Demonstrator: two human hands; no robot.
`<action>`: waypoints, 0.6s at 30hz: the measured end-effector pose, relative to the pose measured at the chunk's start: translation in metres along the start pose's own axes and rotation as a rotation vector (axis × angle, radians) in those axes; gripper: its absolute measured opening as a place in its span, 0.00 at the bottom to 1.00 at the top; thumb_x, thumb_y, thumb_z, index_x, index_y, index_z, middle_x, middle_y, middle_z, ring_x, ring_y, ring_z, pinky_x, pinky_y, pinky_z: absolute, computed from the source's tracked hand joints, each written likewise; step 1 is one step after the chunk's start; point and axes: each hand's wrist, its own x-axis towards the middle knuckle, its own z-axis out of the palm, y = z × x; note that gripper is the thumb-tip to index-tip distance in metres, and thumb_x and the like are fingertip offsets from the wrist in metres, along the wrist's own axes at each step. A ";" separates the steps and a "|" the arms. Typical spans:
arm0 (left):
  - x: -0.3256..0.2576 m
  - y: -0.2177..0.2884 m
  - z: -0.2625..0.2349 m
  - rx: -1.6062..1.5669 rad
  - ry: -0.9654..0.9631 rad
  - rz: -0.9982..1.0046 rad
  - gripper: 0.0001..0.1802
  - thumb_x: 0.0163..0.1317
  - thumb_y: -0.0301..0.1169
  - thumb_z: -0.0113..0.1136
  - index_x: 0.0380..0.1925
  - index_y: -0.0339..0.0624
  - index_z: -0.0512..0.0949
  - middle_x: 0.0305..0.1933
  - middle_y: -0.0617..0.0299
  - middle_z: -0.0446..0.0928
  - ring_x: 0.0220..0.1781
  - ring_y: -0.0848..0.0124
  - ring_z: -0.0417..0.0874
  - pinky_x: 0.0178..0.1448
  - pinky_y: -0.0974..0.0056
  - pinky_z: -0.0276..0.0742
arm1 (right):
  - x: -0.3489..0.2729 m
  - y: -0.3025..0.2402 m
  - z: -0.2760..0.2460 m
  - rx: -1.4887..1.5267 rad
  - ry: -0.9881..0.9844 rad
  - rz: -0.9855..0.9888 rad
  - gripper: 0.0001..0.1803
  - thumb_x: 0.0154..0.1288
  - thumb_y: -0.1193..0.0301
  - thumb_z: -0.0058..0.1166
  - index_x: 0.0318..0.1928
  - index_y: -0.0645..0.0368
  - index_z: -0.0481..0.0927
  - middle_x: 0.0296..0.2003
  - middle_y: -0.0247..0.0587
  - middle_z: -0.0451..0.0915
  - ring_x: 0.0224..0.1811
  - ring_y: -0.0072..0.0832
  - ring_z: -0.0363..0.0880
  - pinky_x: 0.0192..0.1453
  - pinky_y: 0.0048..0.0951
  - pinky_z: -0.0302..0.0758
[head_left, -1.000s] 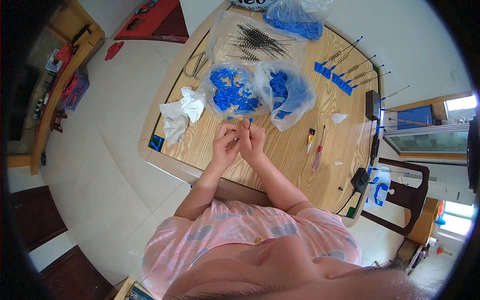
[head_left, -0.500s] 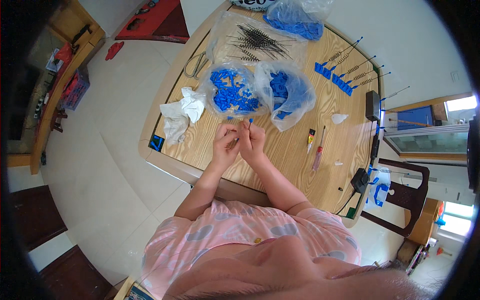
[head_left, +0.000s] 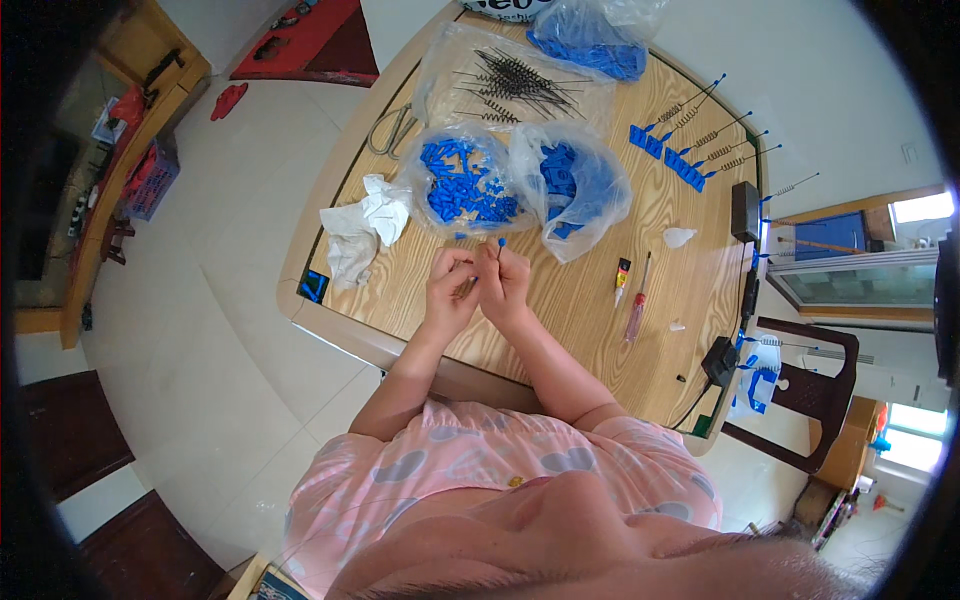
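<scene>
Close together over the near part of the table, both my hands have their fingers curled in. My right hand (head_left: 506, 282) pinches a thin wire whose blue tip (head_left: 501, 242) sticks up above the fingers. Beside it, my left hand (head_left: 447, 290) is closed around the dark coiled part of a wire (head_left: 463, 288); the fingers hide most of it. Just beyond the hands lies a clear plastic bag (head_left: 410, 190) of small blue pieces. A second clear bag (head_left: 605, 205), holding larger blue parts, stands to its right.
Black coiled wires (head_left: 515, 85) lie on a plastic sheet at the back. Scissors (head_left: 388, 130) and crumpled tissues (head_left: 350, 245) are at left. On the right are a glue tube (head_left: 622, 280), a screwdriver (head_left: 635, 315), a black adapter (head_left: 719, 360) and blue-based spring pieces (head_left: 685, 168) along the edge.
</scene>
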 end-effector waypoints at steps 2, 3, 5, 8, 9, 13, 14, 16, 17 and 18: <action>0.001 0.002 0.000 0.007 0.000 0.010 0.09 0.42 0.17 0.64 0.25 0.37 0.76 0.36 0.60 0.73 0.38 0.64 0.72 0.39 0.65 0.68 | 0.000 0.000 0.000 -0.004 -0.004 -0.003 0.09 0.63 0.76 0.46 0.25 0.65 0.70 0.16 0.48 0.65 0.16 0.35 0.65 0.22 0.31 0.62; 0.002 0.003 -0.001 0.014 0.000 0.021 0.09 0.42 0.17 0.64 0.25 0.38 0.76 0.36 0.60 0.74 0.38 0.64 0.72 0.39 0.65 0.69 | 0.000 0.000 0.000 -0.003 -0.004 -0.003 0.09 0.63 0.76 0.46 0.25 0.65 0.70 0.16 0.48 0.65 0.16 0.35 0.65 0.22 0.31 0.62; 0.001 0.003 0.000 0.007 0.001 0.010 0.09 0.42 0.17 0.64 0.25 0.38 0.77 0.36 0.60 0.74 0.38 0.64 0.72 0.39 0.65 0.68 | 0.001 -0.003 0.000 0.006 0.001 -0.002 0.09 0.63 0.76 0.46 0.25 0.65 0.69 0.16 0.48 0.64 0.16 0.35 0.65 0.22 0.31 0.62; 0.000 0.001 0.000 -0.005 0.000 -0.001 0.08 0.42 0.18 0.64 0.25 0.38 0.77 0.36 0.60 0.73 0.38 0.64 0.72 0.40 0.65 0.68 | 0.000 -0.001 0.000 -0.007 -0.011 0.019 0.09 0.63 0.76 0.46 0.25 0.65 0.69 0.16 0.48 0.64 0.16 0.34 0.64 0.22 0.31 0.62; 0.001 0.002 0.000 -0.010 -0.001 -0.004 0.08 0.43 0.18 0.64 0.26 0.38 0.78 0.36 0.60 0.73 0.38 0.64 0.71 0.40 0.64 0.68 | 0.000 -0.003 0.000 -0.007 -0.011 0.019 0.09 0.63 0.76 0.46 0.25 0.65 0.69 0.16 0.48 0.64 0.16 0.34 0.64 0.22 0.31 0.62; 0.002 0.004 -0.001 0.016 -0.007 0.021 0.09 0.43 0.18 0.64 0.26 0.38 0.78 0.36 0.60 0.73 0.38 0.64 0.71 0.40 0.64 0.67 | 0.002 -0.006 0.000 -0.006 0.004 0.004 0.09 0.63 0.76 0.46 0.25 0.65 0.69 0.17 0.48 0.65 0.16 0.34 0.65 0.22 0.31 0.62; 0.002 0.004 -0.001 0.014 -0.008 0.021 0.09 0.43 0.18 0.64 0.26 0.38 0.78 0.36 0.60 0.73 0.38 0.64 0.71 0.40 0.64 0.67 | 0.002 -0.005 0.000 -0.012 0.003 0.008 0.09 0.63 0.76 0.46 0.25 0.65 0.69 0.17 0.48 0.65 0.16 0.34 0.65 0.22 0.31 0.62; 0.002 0.003 -0.001 0.013 -0.008 0.020 0.08 0.43 0.18 0.64 0.26 0.38 0.78 0.36 0.60 0.73 0.38 0.64 0.71 0.40 0.64 0.67 | 0.002 -0.005 0.001 -0.003 0.014 -0.004 0.09 0.63 0.76 0.46 0.25 0.65 0.69 0.17 0.48 0.65 0.16 0.34 0.65 0.22 0.31 0.62; 0.001 0.002 -0.001 0.013 -0.005 0.024 0.08 0.43 0.18 0.64 0.26 0.38 0.78 0.36 0.60 0.73 0.38 0.64 0.72 0.40 0.64 0.67 | 0.002 -0.005 0.002 0.006 0.026 -0.016 0.09 0.63 0.76 0.47 0.25 0.65 0.69 0.17 0.48 0.65 0.16 0.34 0.65 0.22 0.31 0.61; 0.002 0.003 -0.001 0.011 -0.004 0.028 0.08 0.43 0.18 0.64 0.26 0.37 0.78 0.36 0.60 0.73 0.38 0.63 0.72 0.40 0.64 0.67 | 0.001 -0.003 0.002 0.005 0.027 -0.016 0.09 0.63 0.76 0.47 0.25 0.65 0.69 0.17 0.48 0.65 0.16 0.34 0.65 0.22 0.31 0.61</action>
